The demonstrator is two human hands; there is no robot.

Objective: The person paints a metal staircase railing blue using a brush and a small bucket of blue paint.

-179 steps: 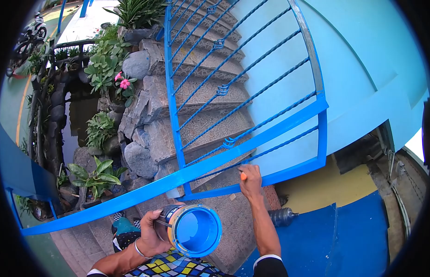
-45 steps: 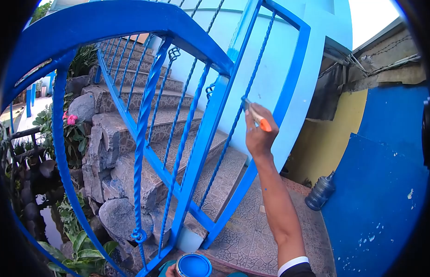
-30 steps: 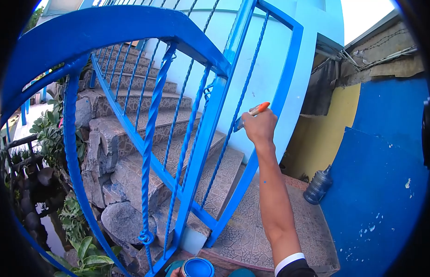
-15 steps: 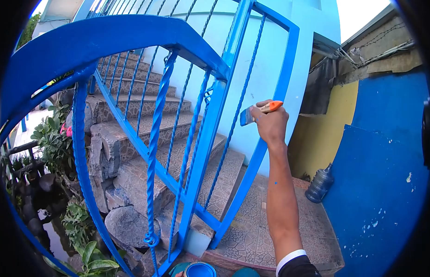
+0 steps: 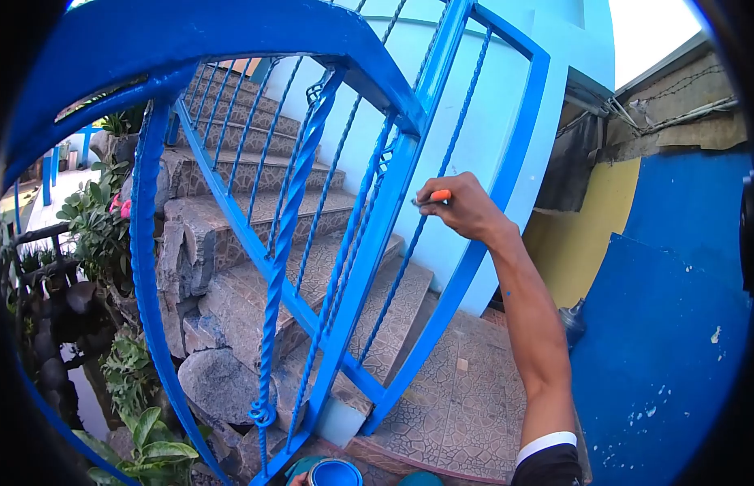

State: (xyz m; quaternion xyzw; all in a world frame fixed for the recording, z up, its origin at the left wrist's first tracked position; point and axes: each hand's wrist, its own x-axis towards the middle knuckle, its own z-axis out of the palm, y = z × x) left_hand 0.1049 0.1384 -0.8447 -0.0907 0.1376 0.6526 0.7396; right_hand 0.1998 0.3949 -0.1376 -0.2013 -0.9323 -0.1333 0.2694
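Observation:
My right hand (image 5: 467,209) is closed round a paintbrush, whose orange handle end (image 5: 440,195) sticks out of the fist. The bristles are mostly hidden, close beside the blue gate post (image 5: 385,206) and a thin twisted bar (image 5: 450,150). At the bottom edge, fingers of my left hand (image 5: 298,479) show against the side of a can of blue paint (image 5: 335,473); the rest of that hand is out of view. Blue metal railing with twisted bars (image 5: 284,219) fills the area before me, its broad curved top rail (image 5: 231,32) nearest.
Tiled stairs (image 5: 312,212) climb behind the railing, beside a light blue wall (image 5: 442,243). Rough stones (image 5: 223,389) and plants (image 5: 93,219) lie left, above dark water. Right stand a blue panel (image 5: 660,324) and a large plastic bottle (image 5: 573,322), partly behind my forearm.
My right hand has moved slightly left and down with the paintbrush, turning so the bristles point toward the post. The view has shifted a little, and my forearm now overlaps the bottle.

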